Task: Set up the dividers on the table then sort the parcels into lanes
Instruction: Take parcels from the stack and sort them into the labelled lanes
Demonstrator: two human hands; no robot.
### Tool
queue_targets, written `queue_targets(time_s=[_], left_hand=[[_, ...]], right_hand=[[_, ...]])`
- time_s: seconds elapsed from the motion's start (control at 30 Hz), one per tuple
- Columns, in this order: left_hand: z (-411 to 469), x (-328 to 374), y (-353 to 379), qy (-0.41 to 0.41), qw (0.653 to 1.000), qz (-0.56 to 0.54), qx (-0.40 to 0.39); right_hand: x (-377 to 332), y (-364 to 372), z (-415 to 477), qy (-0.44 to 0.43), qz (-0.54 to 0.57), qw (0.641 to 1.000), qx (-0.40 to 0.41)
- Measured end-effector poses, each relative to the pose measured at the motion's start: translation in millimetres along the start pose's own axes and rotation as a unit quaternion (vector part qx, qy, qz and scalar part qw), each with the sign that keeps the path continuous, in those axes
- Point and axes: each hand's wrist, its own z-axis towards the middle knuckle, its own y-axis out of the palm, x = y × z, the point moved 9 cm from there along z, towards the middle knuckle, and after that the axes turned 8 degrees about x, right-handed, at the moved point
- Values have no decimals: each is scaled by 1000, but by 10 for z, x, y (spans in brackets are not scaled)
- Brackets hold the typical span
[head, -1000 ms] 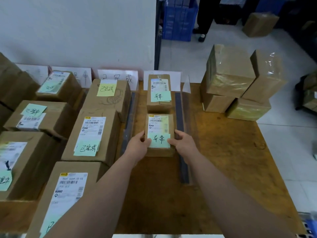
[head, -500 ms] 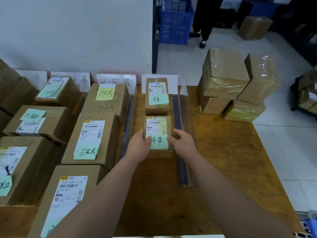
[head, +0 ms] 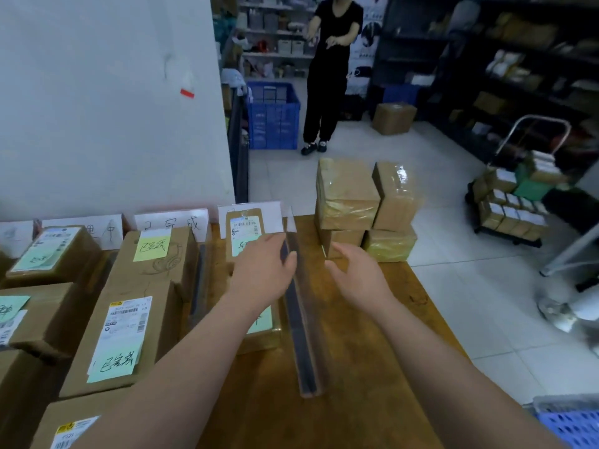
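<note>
Both hands hover over the wooden table (head: 356, 384) holding nothing. My left hand (head: 265, 273) is open, its fingers stretched above the dark, clear-walled divider (head: 299, 335). Just right of that divider, my right hand (head: 353, 277) is open with loosely bent fingers, close to the stack of taped parcels (head: 346, 196). In the lane left of the divider, a small parcel with a green note (head: 264, 332) lies partly hidden under my left forearm, and another labelled parcel (head: 243, 233) lies beyond it. A second divider (head: 198, 280) borders the lane's left side.
Several labelled parcels (head: 129, 319) fill the lanes on the left, below paper lane signs (head: 171, 223) on the wall. A person in black (head: 334, 59) stands near a blue crate (head: 272, 115). A loaded trolley (head: 515, 202) and a blue basket (head: 570, 422) are at the right.
Both hands let go of the small green-note parcel and moved up and forward, toward the taped stack. The view tilted upward to show the room.
</note>
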Motion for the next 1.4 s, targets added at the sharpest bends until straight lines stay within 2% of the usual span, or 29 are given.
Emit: queue_targets(time_s=[0.27,0.37,0.57,0.73,1.13,1.27,1.4], left_hand=[[505,1076,310,97,995,0,-12],[767,1404,505,103,994,21,-21],[1395,1896,1044,76,995,51,-29],[1801,2159,1641,35,995,49,-81],[2182,2310,2446,-96,979,107,-143],[2196,2371,2424,-99,983,107,-107],[2191,2481,2250,-99,993,31,-64]], right_hand=[[612,-933,484,50,5,997,60],[958,-1158,767,63,-12,996,63],[1571,-1417,1411,73,4,996,54],[1937,-1442,1889,76,21,997,26],[2640,-1425,2353,103,109,989,15],[2753,-1353,2365,108,124,986,6],[2825,-1308,2330,117,142,983,-2]])
